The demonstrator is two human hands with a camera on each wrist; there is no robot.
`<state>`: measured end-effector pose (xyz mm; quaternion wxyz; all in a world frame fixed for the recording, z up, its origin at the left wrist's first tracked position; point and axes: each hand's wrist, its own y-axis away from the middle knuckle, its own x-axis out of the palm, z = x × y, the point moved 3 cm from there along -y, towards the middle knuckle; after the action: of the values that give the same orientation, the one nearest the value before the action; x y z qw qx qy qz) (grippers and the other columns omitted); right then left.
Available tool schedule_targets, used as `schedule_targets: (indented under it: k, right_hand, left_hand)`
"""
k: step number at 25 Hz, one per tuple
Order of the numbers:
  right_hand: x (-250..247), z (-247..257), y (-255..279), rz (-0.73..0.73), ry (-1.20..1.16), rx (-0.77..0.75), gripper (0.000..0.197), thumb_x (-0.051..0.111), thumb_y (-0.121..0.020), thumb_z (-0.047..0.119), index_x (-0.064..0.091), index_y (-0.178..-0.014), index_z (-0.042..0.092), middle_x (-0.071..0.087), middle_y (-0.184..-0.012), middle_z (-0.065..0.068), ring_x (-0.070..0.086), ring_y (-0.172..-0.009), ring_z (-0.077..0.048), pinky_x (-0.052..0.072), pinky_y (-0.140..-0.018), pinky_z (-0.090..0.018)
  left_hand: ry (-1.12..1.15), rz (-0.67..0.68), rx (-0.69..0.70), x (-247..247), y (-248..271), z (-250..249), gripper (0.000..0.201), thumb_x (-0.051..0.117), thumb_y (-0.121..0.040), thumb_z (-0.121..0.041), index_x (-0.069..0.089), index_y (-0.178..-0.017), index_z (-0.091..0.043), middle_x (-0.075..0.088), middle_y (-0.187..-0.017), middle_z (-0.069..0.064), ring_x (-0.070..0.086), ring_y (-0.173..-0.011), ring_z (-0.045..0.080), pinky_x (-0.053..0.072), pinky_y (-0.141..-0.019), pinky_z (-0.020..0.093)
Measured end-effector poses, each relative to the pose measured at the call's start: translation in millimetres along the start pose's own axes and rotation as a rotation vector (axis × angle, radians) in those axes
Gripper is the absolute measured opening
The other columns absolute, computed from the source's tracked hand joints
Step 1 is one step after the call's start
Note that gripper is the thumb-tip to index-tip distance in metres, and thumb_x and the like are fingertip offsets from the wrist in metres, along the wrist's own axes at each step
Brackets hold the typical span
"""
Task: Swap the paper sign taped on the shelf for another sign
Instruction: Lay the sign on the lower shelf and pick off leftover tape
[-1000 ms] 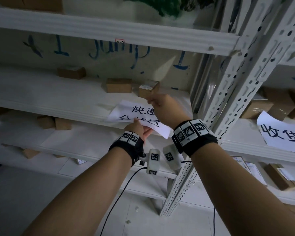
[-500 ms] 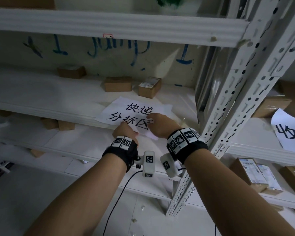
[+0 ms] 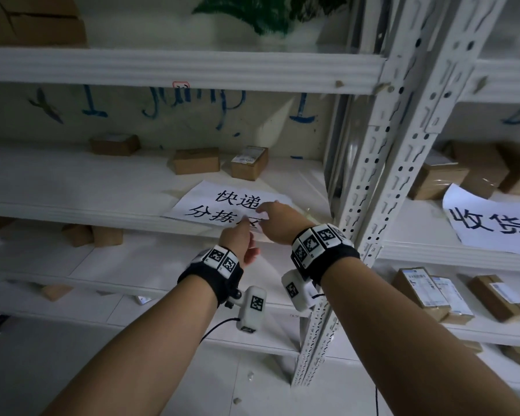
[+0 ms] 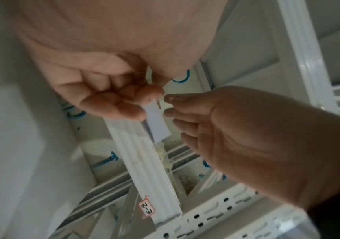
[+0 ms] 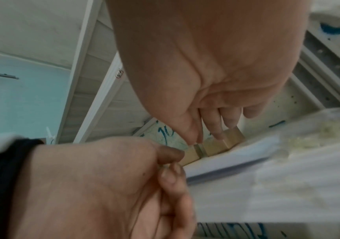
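Note:
A white paper sign (image 3: 222,202) with black characters lies on the middle shelf board (image 3: 72,181), its front edge hanging over the lip. My left hand (image 3: 244,223) reaches up from below, and thumb and forefinger pinch the sign's front edge (image 4: 157,122). My right hand (image 3: 261,209) lies over the sign's right part, with thumb and forefinger tips pressed together (image 5: 194,139) at the paper. In the right wrist view the left hand (image 5: 171,163) pinches just below it. Both hands hide the sign's right front corner.
Three small cardboard boxes (image 3: 196,160) (image 3: 249,162) (image 3: 114,144) stand behind the sign. A perforated white upright (image 3: 382,181) rises just right of my hands. On the neighbouring bay lies a second paper sign (image 3: 490,226) among more boxes. Old glue residue (image 4: 162,155) marks the shelf lip.
The sign, held over the shelf edge a second ago, now lies further back on the board. My right hand has come down from the sign's top edge onto its right part.

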<state>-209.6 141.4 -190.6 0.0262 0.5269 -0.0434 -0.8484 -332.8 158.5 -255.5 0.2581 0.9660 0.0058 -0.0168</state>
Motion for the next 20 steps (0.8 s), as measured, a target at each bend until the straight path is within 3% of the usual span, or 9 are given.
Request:
schedule_targets:
  k: [2, 4, 6, 8, 10, 12, 16, 20]
  right_hand:
    - [-18, 8, 18, -0.081, -0.021, -0.024, 0.039, 0.054, -0.107, 0.023, 0.061, -0.145, 0.021, 0.055, -0.155, -0.007, 0.056, -0.140, -0.029, 0.047, -0.115, -0.040]
    - [-36, 19, 37, -0.158, 0.020, -0.025, 0.028, 0.055, -0.106, 0.020, 0.074, -0.127, 0.014, 0.069, -0.135, -0.009, 0.068, -0.121, -0.028, 0.055, -0.100, -0.036]
    - [-53, 28, 55, -0.269, 0.042, -0.005, 0.023, 0.059, -0.102, 0.017, 0.081, -0.107, 0.012, 0.078, -0.109, -0.008, 0.074, -0.102, -0.026, 0.059, -0.087, -0.034]
    - [-70, 34, 75, -0.380, -0.024, -0.002, 0.020, 0.062, -0.096, 0.012, 0.082, -0.098, 0.012, 0.079, -0.097, -0.008, 0.076, -0.092, -0.027, 0.063, -0.085, -0.038]
    - [-89, 36, 91, -0.514, -0.071, -0.016, 0.022, 0.060, -0.093, 0.012, 0.082, -0.097, 0.014, 0.080, -0.094, -0.008, 0.077, -0.089, -0.028, 0.066, -0.085, -0.043]
    - [-110, 34, 110, -0.614, -0.069, -0.012, 0.023, 0.059, -0.094, 0.015, 0.082, -0.099, 0.017, 0.081, -0.094, -0.005, 0.077, -0.087, -0.026, 0.066, -0.084, -0.045]
    - [-162, 0, 141, -0.794, -0.065, 0.031, 0.028, 0.068, -0.093, 0.021, 0.079, -0.118, 0.026, 0.080, -0.114, 0.000, 0.076, -0.106, -0.023, 0.063, -0.093, -0.044]
    - [-206, -52, 166, -0.929, -0.126, 0.072, 0.031, 0.071, -0.090, 0.016, 0.078, -0.119, 0.024, 0.078, -0.113, 0.003, 0.073, -0.108, -0.018, 0.062, -0.095, -0.042]
  left_hand:
    - [-0.056, -0.061, 0.125, -2, 22, -13, 0.035, 0.050, -0.108, -0.037, 0.060, -0.091, -0.009, 0.055, -0.066, 0.005, 0.054, -0.042, 0.015, 0.037, -0.039, 0.019]
    - [-0.062, -0.013, 0.265, 4, 45, -29, 0.028, 0.050, -0.107, -0.024, 0.067, -0.095, -0.005, 0.058, -0.067, 0.006, 0.053, -0.038, 0.013, 0.035, -0.032, 0.018]
    - [-0.082, 0.027, 0.416, 11, 71, -50, 0.031, 0.050, -0.105, -0.021, 0.069, -0.086, -0.007, 0.068, -0.072, 0.011, 0.061, -0.045, 0.014, 0.041, -0.041, 0.021]
    - [-0.137, 0.041, 0.572, 16, 97, -72, 0.033, 0.052, -0.101, -0.025, 0.071, -0.078, -0.009, 0.073, -0.079, 0.015, 0.069, -0.067, 0.026, 0.051, -0.060, 0.032]
    - [-0.230, 0.057, 0.730, 21, 119, -93, 0.034, 0.051, -0.099, -0.023, 0.065, -0.070, -0.012, 0.068, -0.074, 0.014, 0.066, -0.075, 0.034, 0.050, -0.068, 0.037]
    - [-0.366, 0.032, 0.885, 28, 142, -111, 0.031, 0.052, -0.101, -0.023, 0.067, -0.076, -0.011, 0.068, -0.075, 0.011, 0.064, -0.075, 0.035, 0.049, -0.069, 0.036]
    - [-0.501, -0.047, 1.147, 62, 188, -133, 0.015, 0.062, -0.101, -0.034, 0.069, -0.089, -0.027, 0.070, -0.081, -0.009, 0.069, -0.080, 0.020, 0.061, -0.077, 0.038]
    - [-0.657, -0.068, 1.333, 115, 217, -141, 0.014, 0.065, -0.100, -0.039, 0.072, -0.106, -0.028, 0.075, -0.097, -0.009, 0.071, -0.089, 0.018, 0.061, -0.081, 0.039]
